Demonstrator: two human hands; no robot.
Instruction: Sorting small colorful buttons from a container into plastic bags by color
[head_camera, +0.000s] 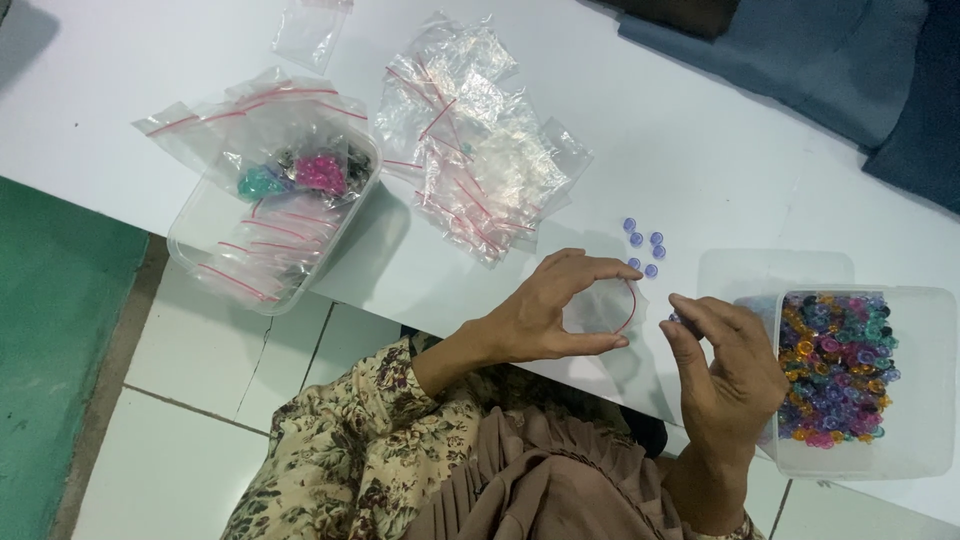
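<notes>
Nearest the camera, right hand (725, 365) pinched a purple bead (674, 318) beside the small bag (605, 308) held open in left-hand fingers (590, 268); a loose pinch could drop it off the counter (700, 150).

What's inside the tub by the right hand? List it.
The clear tub by the right hand holds mixed colourful beads: purple, orange, pink, green. Lower layers are covered, and the hand hides its near left corner.

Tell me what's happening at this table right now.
A person seated at a white table holds a small clear zip bag open with the left hand, while the right hand pinches a small purple bead next to its mouth. A few more purple beads lie loose on the table. A clear tub of mixed coloured beads sits to the right, a pile of empty bags and a tub of filled bags farther left.
</notes>
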